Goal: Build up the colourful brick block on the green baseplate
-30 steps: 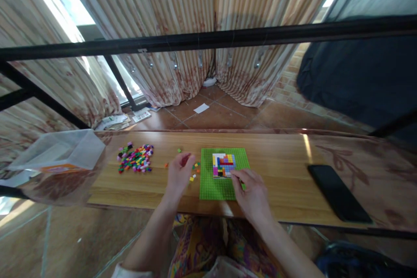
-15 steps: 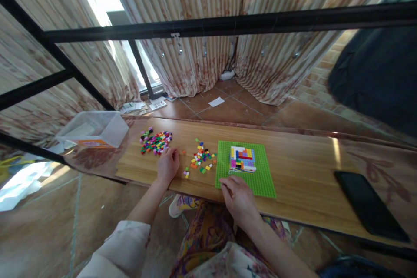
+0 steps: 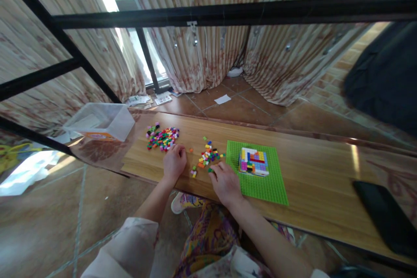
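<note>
My right hand (image 3: 226,182) reaches to the small brick pile, with thumb and fingertips closed around a green toy brick (image 3: 210,170) at the pile's near edge. My left hand (image 3: 175,163) rests on the table with fingers curled in; whatever they may hold is hidden. It lies between the large heap of coloured bricks (image 3: 164,138) and the smaller loose pile (image 3: 208,156). To the right, a green baseplate (image 3: 263,190) bears a low, square brick build (image 3: 254,161) with white edges and a multicoloured top.
The wooden board (image 3: 312,173) forms the work surface. A clear plastic bin (image 3: 110,121) stands at its left end, and a black phone (image 3: 386,213) lies at the right. A black metal bar (image 3: 228,16) crosses beyond the table, before curtains (image 3: 195,61).
My right hand has left the baseplate's near edge and moved left to the green brick by the small pile. My left hand stays about where it was. The view has shifted slightly.
</note>
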`<control>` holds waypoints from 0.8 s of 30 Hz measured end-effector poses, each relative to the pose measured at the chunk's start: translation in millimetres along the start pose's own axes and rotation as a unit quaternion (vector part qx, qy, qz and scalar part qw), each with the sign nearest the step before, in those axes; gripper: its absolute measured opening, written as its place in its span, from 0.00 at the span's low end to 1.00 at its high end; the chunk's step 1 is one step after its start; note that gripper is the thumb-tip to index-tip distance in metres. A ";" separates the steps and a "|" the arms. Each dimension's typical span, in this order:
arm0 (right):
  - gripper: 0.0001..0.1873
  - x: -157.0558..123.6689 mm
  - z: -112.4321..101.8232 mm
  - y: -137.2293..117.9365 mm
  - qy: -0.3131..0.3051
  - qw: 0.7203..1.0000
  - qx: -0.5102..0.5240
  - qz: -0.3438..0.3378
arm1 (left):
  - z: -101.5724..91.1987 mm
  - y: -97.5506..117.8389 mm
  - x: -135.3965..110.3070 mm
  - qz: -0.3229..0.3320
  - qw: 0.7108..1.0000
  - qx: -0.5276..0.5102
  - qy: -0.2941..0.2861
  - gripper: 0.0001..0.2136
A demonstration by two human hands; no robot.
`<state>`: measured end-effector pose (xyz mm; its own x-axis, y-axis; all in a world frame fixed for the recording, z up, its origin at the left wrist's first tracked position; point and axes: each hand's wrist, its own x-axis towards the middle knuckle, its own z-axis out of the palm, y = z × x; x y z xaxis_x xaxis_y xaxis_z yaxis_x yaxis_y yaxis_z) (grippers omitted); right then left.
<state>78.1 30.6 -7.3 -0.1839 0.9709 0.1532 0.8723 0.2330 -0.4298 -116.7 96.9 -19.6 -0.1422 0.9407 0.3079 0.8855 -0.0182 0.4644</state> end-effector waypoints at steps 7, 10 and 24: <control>0.12 5.7 -0.4 4.1 0.033 0.999 -0.017 0.012 | 2.2 -1.2 -1.0 -0.008 1.000 -0.003 -0.003 0.09; 0.12 10.3 0.5 -7.2 0.023 0.999 0.000 -0.030 | 1.8 -0.3 -1.4 -0.010 1.000 -0.007 -0.004 0.09; 0.08 32.3 14.4 -25.7 -0.033 0.994 -0.083 -0.069 | 0.9 -1.0 -1.1 -0.006 1.000 0.005 0.002 0.09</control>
<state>43.2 56.7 -4.2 -0.3314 0.9330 0.1406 0.8981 0.3576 -0.2560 -117.0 96.2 -21.2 -0.1544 0.9392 0.3067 0.8878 -0.0043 0.4602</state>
